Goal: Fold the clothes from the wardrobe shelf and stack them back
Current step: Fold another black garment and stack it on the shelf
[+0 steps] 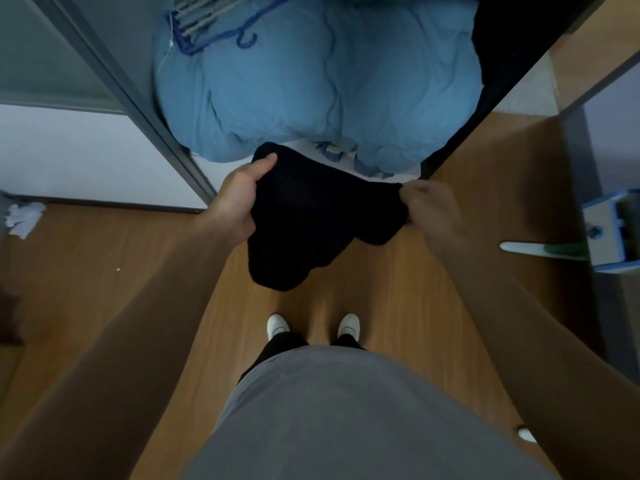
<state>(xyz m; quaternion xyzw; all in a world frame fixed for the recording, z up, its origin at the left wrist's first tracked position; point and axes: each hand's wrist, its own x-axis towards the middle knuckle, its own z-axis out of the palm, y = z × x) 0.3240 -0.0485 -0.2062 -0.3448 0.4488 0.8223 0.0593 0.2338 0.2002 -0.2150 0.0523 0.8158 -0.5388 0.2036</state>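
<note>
Nearest the camera, the person's grey shirt (346,410) is filling the bottom of the view, with two white shoes (277,325) standing on the wooden floor (398,289) just beyond it. Above the floor, both arms are reaching forward and holding a dark garment (311,230) in the air between them, just in front of the wardrobe. The left hand (235,202) is gripping one upper corner, thumb lying on top and fingers curled under the cloth. The right hand (433,209) is pinching the opposite edge with fingers bunched tight. The cloth is sagging in uneven lobes below the hands (it is too dark to tell which edge is hem or waistband), so the fold is probably only starting.

Beyond the hands, a puffy blue duvet (329,81) is bulging out over what seems to be a pale shelf board (227,171), and blue hangers (214,32) are lying on top at the back.

The risks from here: with no flat surface under it, the garment could fold crooked or slip from the right hand's small pinch. The duvet is crowding the shelf — a stack set beside it could get pushed off.
</note>
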